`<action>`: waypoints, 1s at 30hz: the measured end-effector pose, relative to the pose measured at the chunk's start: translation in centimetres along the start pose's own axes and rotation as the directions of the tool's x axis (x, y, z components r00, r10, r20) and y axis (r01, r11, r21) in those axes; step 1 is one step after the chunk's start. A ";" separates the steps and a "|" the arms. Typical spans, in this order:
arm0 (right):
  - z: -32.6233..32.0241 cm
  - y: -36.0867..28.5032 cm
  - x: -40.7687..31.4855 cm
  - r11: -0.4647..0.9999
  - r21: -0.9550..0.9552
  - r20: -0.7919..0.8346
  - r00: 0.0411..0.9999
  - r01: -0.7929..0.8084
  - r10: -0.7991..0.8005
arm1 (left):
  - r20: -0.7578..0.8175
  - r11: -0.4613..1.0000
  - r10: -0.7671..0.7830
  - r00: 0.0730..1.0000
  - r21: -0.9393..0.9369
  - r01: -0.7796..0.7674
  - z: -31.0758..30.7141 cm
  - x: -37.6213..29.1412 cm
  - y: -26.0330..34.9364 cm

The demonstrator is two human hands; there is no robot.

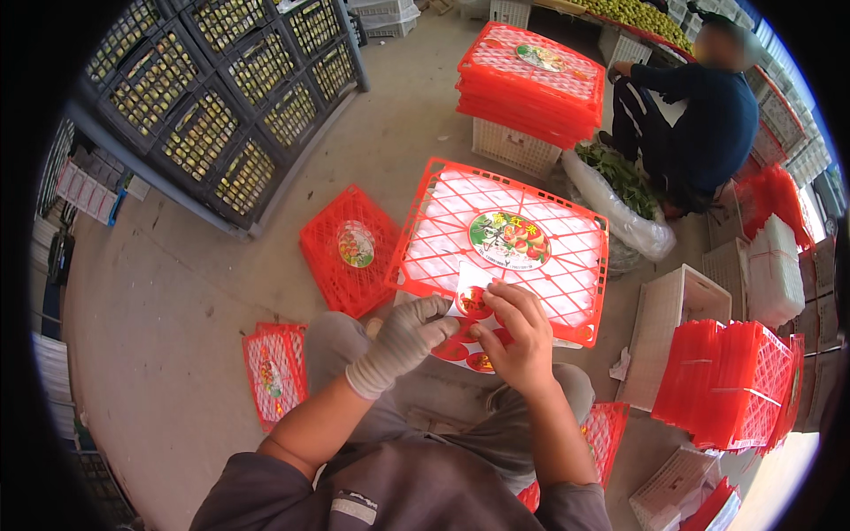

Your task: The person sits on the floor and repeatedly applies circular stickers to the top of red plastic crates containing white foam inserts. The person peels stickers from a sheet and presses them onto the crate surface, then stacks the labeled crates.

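Note:
My left hand, in a grey knitted glove, pinches the left edge of a white sheet of round red and gold stickers. My bare right hand has its thumb and fingers on the sheet's right side, by an upper sticker; whether that sticker is lifted cannot be seen. Both hands are over the near edge of a red plastic lattice lid. White foam padding shows through the lid, and a printed oval label lies on its middle. My fingers hide part of the sheet.
Red lids lie on the floor at left. Ahead, stacked red lids rest on a white crate. A seated person is beside a plastic bag of leaves. Bundled lids stand at right; fruit-filled black crates are stacked far left.

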State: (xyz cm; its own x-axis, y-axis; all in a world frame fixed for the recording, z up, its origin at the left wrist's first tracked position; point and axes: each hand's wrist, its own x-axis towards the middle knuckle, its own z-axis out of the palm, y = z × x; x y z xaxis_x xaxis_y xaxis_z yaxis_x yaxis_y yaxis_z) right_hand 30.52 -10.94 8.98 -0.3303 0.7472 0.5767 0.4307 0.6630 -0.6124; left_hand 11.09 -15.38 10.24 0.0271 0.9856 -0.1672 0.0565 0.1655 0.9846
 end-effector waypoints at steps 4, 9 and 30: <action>-0.5 -0.7 -0.5 0.997 -0.037 0.038 0.997 0.074 -0.072 | 0.078 0.819 0.413 0.907 0.403 -0.408 0.7 -0.2 -0.2; -0.8 -1.0 -1.0 0.998 -0.039 -0.011 0.998 0.055 -0.056 | 0.171 0.824 0.359 0.918 0.404 -0.398 0.8 -0.6 0.2; -0.1 18.5 -2.2 0.665 -0.747 0.193 0.949 -0.021 0.248 | 0.020 0.997 0.036 0.999 0.074 -0.037 -1.1 -1.4 -1.6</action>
State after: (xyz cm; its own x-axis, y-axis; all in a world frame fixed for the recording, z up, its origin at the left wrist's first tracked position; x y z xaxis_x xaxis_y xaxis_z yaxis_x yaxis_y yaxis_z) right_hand 39.32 -0.37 -3.55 -0.3694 0.8825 0.2912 0.9205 0.3904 -0.0154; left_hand 9.89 -17.01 8.99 0.0488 0.9900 -0.1326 0.1293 0.1254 0.9836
